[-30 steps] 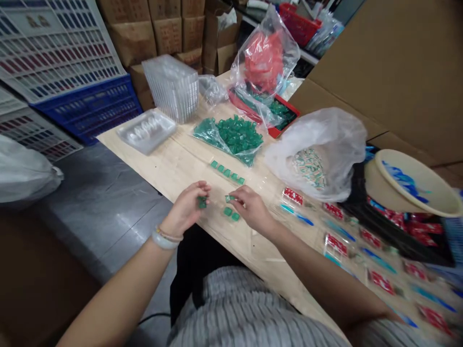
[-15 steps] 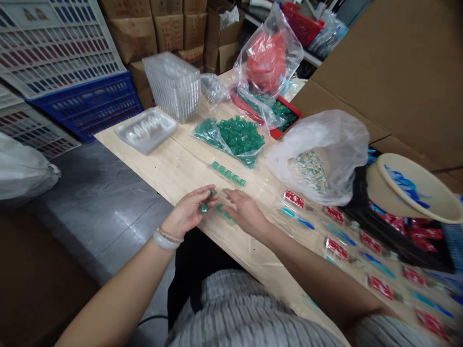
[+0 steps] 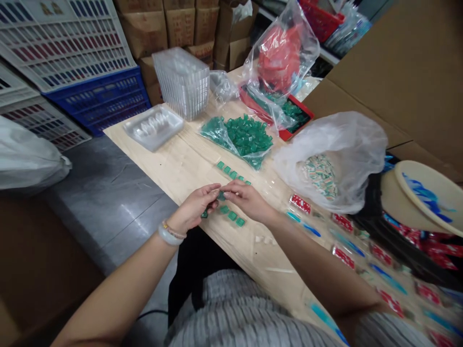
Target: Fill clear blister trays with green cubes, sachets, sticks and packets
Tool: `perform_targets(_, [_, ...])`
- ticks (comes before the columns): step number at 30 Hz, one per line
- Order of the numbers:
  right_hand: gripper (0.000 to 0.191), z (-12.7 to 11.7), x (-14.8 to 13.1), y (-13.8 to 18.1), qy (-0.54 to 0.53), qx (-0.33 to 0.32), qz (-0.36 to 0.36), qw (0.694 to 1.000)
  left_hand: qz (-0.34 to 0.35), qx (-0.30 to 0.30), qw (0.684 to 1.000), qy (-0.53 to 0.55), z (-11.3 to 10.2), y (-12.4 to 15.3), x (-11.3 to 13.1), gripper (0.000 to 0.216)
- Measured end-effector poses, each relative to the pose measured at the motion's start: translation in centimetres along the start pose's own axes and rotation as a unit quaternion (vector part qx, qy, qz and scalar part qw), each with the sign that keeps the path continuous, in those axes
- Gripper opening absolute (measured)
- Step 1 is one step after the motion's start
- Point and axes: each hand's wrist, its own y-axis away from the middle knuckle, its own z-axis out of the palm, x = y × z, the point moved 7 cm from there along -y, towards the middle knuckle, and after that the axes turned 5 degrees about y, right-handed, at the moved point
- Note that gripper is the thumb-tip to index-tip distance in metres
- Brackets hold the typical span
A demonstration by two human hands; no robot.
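The left hand grips a green piece at centre frame; the right hand meets it there, but whether that grip is closed cannot be told. A second piece sits by the left's curled fingers, probably to free the fingertips. The near row and far row on the counter appear spaced for easy pickup. The green bag lies beyond; the white bag and red packs, right, restrict sideways room.

A pale wooden table bears a near row of 3 green pieces, stacked clear trays, a white bag and red packets.
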Motion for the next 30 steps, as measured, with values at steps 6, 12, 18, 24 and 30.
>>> perform_targets(6, [0.010,-0.6,0.5,0.2,0.042,0.014,0.009,0.999,0.027,0.047,0.998,-0.008,-0.8,0.5,1.9,0.048])
perform_targets(12, [0.019,2.9,0.2,1.0,0.242,-0.074,-0.080,0.964,0.084,0.082,0.988,0.099,-2.4,0.3,1.9,0.030])
perform_targets(18, [0.021,4.7,0.7,0.6,0.304,-0.182,-0.109,0.929,0.094,0.082,0.984,0.129,-2.9,-0.7,0.4,0.039])
perform_targets(24, [0.026,2.3,-1.4,0.4,0.255,-0.074,-0.080,0.961,0.091,0.037,0.976,0.196,-2.0,-0.2,1.2,0.041])
perform_targets(30, [0.025,2.4,-2.2,1.0,0.163,-0.034,-0.101,0.981,0.019,0.010,0.961,0.274,0.4,0.0,1.6,0.044])
